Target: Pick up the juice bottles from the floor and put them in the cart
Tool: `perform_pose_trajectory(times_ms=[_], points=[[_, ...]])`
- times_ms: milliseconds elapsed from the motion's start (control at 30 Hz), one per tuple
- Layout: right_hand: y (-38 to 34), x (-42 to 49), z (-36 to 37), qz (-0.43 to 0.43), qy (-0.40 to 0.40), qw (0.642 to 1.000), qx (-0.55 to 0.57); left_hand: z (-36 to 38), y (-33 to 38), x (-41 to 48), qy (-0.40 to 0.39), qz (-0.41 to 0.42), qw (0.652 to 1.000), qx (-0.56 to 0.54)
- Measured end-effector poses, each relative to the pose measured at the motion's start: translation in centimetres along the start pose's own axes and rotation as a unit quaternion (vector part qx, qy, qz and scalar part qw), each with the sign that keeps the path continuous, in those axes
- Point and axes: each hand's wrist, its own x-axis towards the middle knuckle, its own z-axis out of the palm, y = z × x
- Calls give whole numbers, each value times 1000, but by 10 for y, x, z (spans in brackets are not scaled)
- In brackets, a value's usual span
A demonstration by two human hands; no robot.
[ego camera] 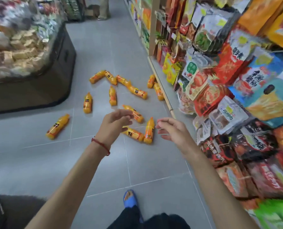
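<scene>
Shop aisle, grey tiled floor (104,52). 12 juice bottles (112,96) counted, all orange with orange caps, all lying on their sides on the tiles. They were scattered between the dark display bin (61,66) on the left and the snack shelf (220,80) on the right.

- 2 bottles lay close against the base rail of the shelf.
- 1 outlying bottle (57,126) lay well apart from the rest, on the bin side.
- The nearest bottle (149,131) showed between the 2 hands, touching a neighbour at its base end.

The left hand (114,124) was held out in front, above the bottles. Its fingers were loosely curved with the thumb apart from them, and it held nothing. From this view it overlapped 2 bottles, and I could not tell any contact with them.

The right hand (172,131) was held out beside it with the palm turned inward. Its fingers were relaxed and slightly bent, and it was also empty. It was near the nearest bottle but apart from it.

A red cord bracelet (101,145) sat on the left wrist. A blue sandal (130,198) on one foot stood on the tiles below the forearms. The bin was heaped with wrapped snacks and the shelf was packed with bright packets. Both were blurred at the edges of the view. The legs of another person (104,9) stood at the far end of the aisle.
</scene>
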Motion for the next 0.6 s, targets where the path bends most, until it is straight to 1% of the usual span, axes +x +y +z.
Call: perform_pose_trajectory(times_ms=[233, 333, 433, 500, 600], points=[[4, 130, 51, 68, 3, 998, -16, -50, -27, 141, 22, -91, 995, -19], [15, 194, 62, 90, 19, 995, -24, -59, -42, 201, 30, -133, 990, -19], [33, 266, 69, 99, 57, 993, -27, -63, -59, 262, 42, -172, 984, -21], [47, 316, 73, 113, 72, 991, -30, -66, -71, 304, 62, -193, 979, -24], [71, 381, 79, 157, 67, 984, -49, -66, -95, 360, 99, -242, 965, -32]])
